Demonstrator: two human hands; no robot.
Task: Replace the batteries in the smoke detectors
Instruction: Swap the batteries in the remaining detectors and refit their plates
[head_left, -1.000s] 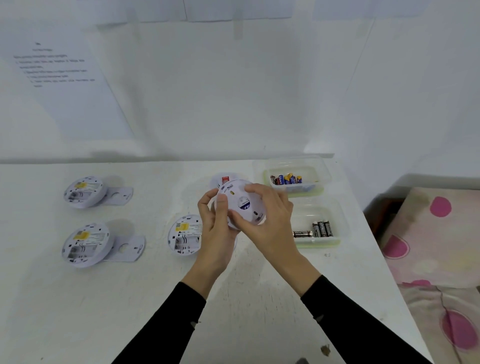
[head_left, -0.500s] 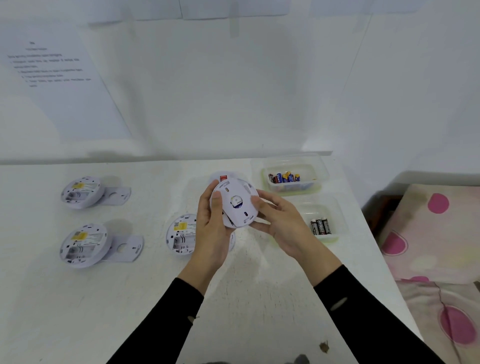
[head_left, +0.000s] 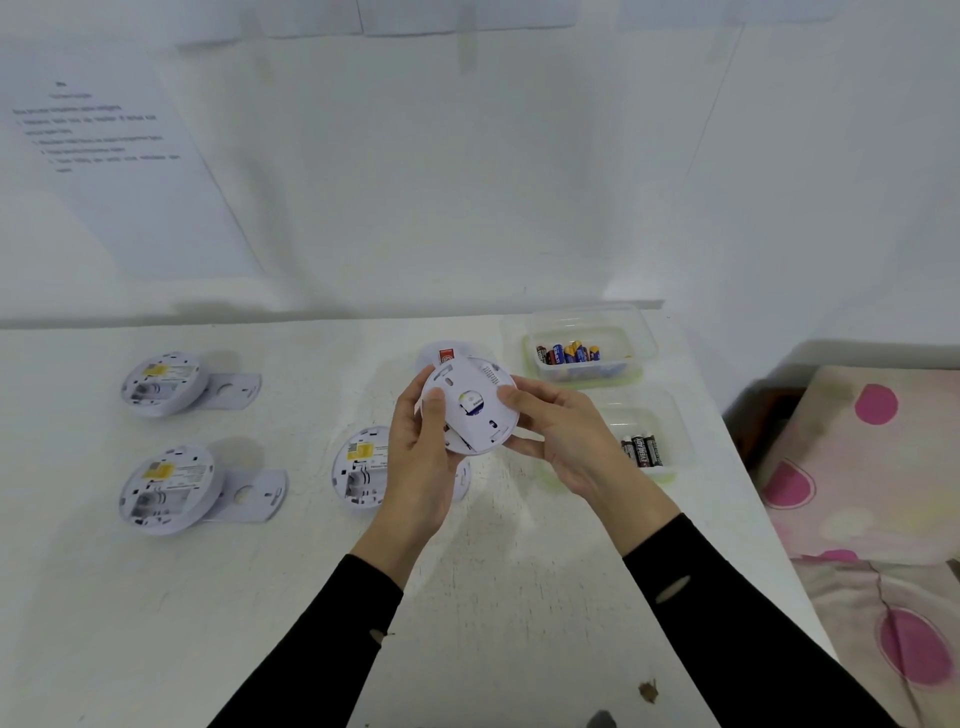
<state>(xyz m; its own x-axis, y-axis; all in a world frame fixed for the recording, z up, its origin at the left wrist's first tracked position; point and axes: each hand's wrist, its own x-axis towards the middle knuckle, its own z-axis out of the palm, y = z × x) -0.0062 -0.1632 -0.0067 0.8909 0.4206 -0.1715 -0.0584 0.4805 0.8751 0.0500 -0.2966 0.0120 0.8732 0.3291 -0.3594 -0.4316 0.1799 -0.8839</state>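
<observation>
I hold a round white smoke detector (head_left: 470, 408) above the table, tilted toward me, its back plate showing with a small blue and yellow label. My left hand (head_left: 418, 457) grips its left rim, thumb on the face. My right hand (head_left: 563, 439) holds the right rim with fingers curled behind it. Three opened detectors lie face down with empty battery bays: far left (head_left: 161, 383), near left (head_left: 166, 488) and centre (head_left: 361, 470), the centre one partly hidden by my left hand. A clear tub of coloured batteries (head_left: 569, 354) sits behind a tub of black batteries (head_left: 643, 450).
Detached mounting plates lie beside the two left detectors (head_left: 231, 391) (head_left: 254, 494). A red-labelled white item (head_left: 447, 355) sits behind the held detector. The table's right edge (head_left: 753, 499) borders a pink-dotted cloth (head_left: 872, 499). A printed sheet (head_left: 119, 171) hangs on the wall.
My right hand slid from over the top of the detector to its right rim, uncovering the back plate. The detector turned a little in my hands.
</observation>
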